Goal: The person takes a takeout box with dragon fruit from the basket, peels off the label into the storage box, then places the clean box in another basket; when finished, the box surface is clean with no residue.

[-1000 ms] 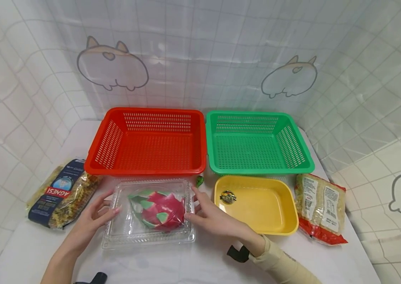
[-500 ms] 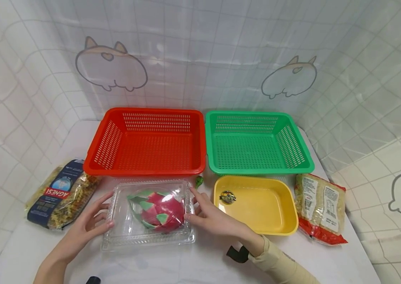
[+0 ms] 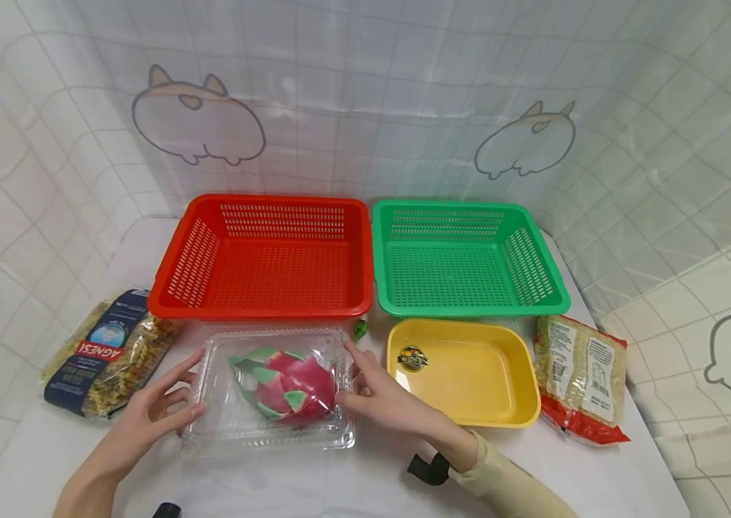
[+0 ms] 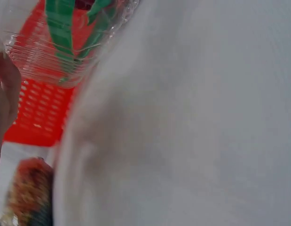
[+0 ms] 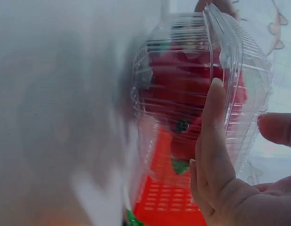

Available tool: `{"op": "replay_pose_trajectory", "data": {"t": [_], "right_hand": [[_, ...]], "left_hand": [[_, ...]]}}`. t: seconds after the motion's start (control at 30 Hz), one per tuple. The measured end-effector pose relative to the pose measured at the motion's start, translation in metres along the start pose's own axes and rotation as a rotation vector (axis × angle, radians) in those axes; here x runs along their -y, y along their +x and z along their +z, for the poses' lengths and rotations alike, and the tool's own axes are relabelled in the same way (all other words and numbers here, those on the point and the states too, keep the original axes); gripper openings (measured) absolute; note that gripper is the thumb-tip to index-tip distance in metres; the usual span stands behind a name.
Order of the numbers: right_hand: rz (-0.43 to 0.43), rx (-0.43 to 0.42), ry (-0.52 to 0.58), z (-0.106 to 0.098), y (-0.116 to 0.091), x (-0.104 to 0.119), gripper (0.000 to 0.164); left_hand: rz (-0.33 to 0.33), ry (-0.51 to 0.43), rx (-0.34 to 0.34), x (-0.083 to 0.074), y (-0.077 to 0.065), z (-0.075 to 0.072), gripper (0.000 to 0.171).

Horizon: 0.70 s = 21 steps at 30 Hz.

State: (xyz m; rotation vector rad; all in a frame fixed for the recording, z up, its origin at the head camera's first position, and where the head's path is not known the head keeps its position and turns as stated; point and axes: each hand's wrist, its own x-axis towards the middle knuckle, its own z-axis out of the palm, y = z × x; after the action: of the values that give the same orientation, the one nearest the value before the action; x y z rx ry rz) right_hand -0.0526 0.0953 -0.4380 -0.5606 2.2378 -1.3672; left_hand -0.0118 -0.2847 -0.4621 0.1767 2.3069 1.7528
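Observation:
A clear plastic clamshell box [image 3: 216,424] sits on the white table in front of the red basket, its lid down. Through the lid shows a dragon fruit [image 3: 301,388], pink with green scales. My left hand [image 3: 155,417] is at the box's left side, thumb tip at the near-left edge and fingers spread along the side. On the opposite side, my right hand [image 3: 391,399] touches the box with its fingers fairly straight. In the right wrist view, its index fingertip [image 5: 216,94] lies against the box's rim seam and the thumb [image 5: 277,128] is at the lid.
Behind stand a red basket [image 3: 255,314] and a green basket [image 3: 469,311]. A yellow tub [image 3: 469,381] is right of my right hand. Bagged pasta [image 3: 106,352] lies far left, a bag of grain [image 3: 582,374] far right. A small green object [image 3: 361,329] lies by the red basket.
My left hand has drawn back slightly, its thumb sliding off the lid toward the left edge. My right hand and the box stay nearly where they were.

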Motion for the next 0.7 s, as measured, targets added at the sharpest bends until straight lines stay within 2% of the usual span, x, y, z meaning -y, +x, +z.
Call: {"op": "replay_pose_trajectory", "data": {"t": [0.1, 0.27, 0.4, 0.53, 0.7], "right_hand": [[-0.019, -0.002, -0.001, -0.006, -0.008, 0.004, 0.085], [-0.043, -0.007, -0.026, -0.022, -0.026, 0.013, 0.082], [-0.052, -0.008, -0.031, -0.037, -0.039, 0.019, 0.081], [-0.056, -0.001, 0.040, -0.053, -0.051, 0.023, 0.079], [-0.037, 0.005, 0.164, -0.079, -0.063, 0.028, 0.078]], "left_hand": [[-0.001, -0.007, -0.003, -0.009, -0.002, 0.002, 0.069], [0.004, -0.072, 0.018, -0.026, -0.003, 0.009, 0.069], [0.080, -0.155, 0.062, -0.040, -0.001, 0.018, 0.072], [0.160, -0.192, 0.075, -0.057, 0.003, 0.032, 0.075], [0.155, -0.138, 0.055, -0.082, 0.014, 0.050, 0.074]]}}
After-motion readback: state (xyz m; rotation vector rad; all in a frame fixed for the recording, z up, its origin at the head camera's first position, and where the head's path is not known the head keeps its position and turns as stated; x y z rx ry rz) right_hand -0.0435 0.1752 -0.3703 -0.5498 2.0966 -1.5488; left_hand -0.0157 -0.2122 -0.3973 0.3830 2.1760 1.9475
